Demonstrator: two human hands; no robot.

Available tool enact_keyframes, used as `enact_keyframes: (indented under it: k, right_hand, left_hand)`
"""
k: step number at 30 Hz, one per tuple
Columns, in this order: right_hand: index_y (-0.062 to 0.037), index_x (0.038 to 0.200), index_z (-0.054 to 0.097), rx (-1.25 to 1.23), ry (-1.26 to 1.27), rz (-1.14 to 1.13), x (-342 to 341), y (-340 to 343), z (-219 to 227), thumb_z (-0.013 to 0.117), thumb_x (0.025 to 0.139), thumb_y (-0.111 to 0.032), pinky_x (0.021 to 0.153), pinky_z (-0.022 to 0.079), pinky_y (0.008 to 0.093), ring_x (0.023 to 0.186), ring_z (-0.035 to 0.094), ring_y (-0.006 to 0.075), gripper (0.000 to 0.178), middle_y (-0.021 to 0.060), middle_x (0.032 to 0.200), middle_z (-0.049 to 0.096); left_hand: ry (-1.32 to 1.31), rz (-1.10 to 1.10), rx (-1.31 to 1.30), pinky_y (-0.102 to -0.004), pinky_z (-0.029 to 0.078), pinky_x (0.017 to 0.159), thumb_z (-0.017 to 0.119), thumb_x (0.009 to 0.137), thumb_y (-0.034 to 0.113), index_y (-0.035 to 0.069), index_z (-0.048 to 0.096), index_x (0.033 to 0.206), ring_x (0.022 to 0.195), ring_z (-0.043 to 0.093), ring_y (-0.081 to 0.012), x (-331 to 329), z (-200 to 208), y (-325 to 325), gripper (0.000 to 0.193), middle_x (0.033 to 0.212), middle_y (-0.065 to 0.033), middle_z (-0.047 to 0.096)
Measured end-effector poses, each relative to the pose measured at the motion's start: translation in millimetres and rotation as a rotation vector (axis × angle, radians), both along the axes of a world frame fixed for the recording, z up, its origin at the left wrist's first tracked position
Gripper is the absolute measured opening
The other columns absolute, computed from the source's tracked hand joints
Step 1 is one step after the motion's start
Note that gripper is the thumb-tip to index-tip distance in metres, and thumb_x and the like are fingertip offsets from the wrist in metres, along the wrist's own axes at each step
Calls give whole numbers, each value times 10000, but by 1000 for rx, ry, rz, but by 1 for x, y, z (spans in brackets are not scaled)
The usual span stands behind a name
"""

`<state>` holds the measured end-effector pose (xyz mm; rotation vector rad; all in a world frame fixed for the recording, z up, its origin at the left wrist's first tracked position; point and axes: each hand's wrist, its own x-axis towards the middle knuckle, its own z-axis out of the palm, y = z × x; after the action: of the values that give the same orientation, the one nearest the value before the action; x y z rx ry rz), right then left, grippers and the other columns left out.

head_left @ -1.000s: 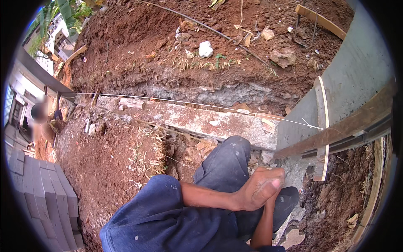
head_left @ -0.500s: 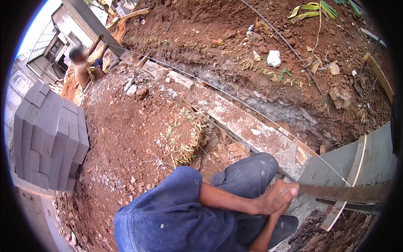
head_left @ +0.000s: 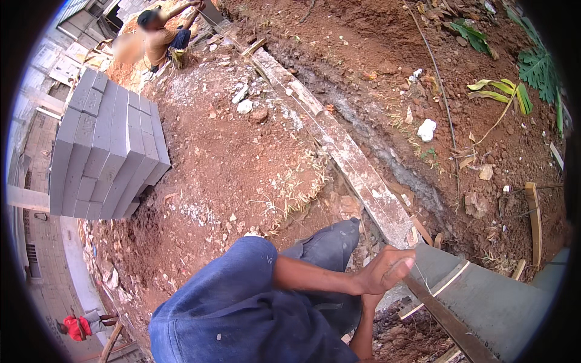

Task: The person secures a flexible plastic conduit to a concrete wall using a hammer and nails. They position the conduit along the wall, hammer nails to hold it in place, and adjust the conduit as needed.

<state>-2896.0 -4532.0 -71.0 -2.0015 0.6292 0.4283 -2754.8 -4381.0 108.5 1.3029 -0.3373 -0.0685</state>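
Note:
My left hand (head_left: 387,270) is closed in a fist at the near end of a long concrete strip (head_left: 363,181); what it grips, if anything, does not show. Below it my right hand (head_left: 371,300) meets it, its fingers mostly hidden. Beside the left knuckles a thin white string (head_left: 422,275) slants down to a wooden batten (head_left: 446,283). That batten lies across a smooth grey slab (head_left: 490,296), whose near side is edged by a brown board (head_left: 451,327).
Grey blocks (head_left: 109,148) stand stacked at the left. A co-worker (head_left: 158,39) crouches by a post at the far end; a person in red (head_left: 75,327) is at lower left. Right of the strip runs a trench (head_left: 417,187) below a soil bank with a white stone (head_left: 426,130).
The view has swung, so the scene sits further left and the person in red has come in. My hands stay together, now closer to the batten. The co-worker still reaches to the post.

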Motion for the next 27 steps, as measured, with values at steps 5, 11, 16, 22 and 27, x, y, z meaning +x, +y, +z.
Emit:
enact_keyframes:
  k: [5,11,16,22,27]
  right_hand:
    - [14,1135,623,70,-53,128,35,38,118,729,826,-195,887,480,376,1017,631,245,387,159,1097,669]
    - [10,1088,674,-28,56,397,70,45,160,775,776,-191,781,501,362,832,647,221,385,160,924,705]
    - [40,1035,682,-17,103,305,77,33,190,759,815,-168,772,476,335,825,592,167,312,80,892,682]
    - [50,990,683,-33,159,385,47,-12,190,711,861,-170,789,469,325,829,588,155,257,76,876,679]
    - [66,966,685,-292,235,552,16,-28,196,692,890,-255,796,473,365,831,614,207,330,126,860,690]
  left_hand:
    - [29,148,26,-387,371,559,379,997,293,12,433,726,553,450,-290,8,100,51,394,623,-129,365]
    - [-17,338,248,-439,414,582,485,922,243,-7,508,795,595,515,-366,9,86,79,281,658,-188,460]
    - [181,504,525,-491,502,695,576,845,228,-29,642,921,741,628,-442,-16,-3,91,275,792,-263,641]
    - [238,587,508,-496,464,648,492,908,245,20,570,817,687,597,-430,-52,29,107,255,681,-226,578]
    - [218,787,380,-478,451,636,487,907,264,7,555,799,646,576,-419,-83,70,100,287,669,-230,563]
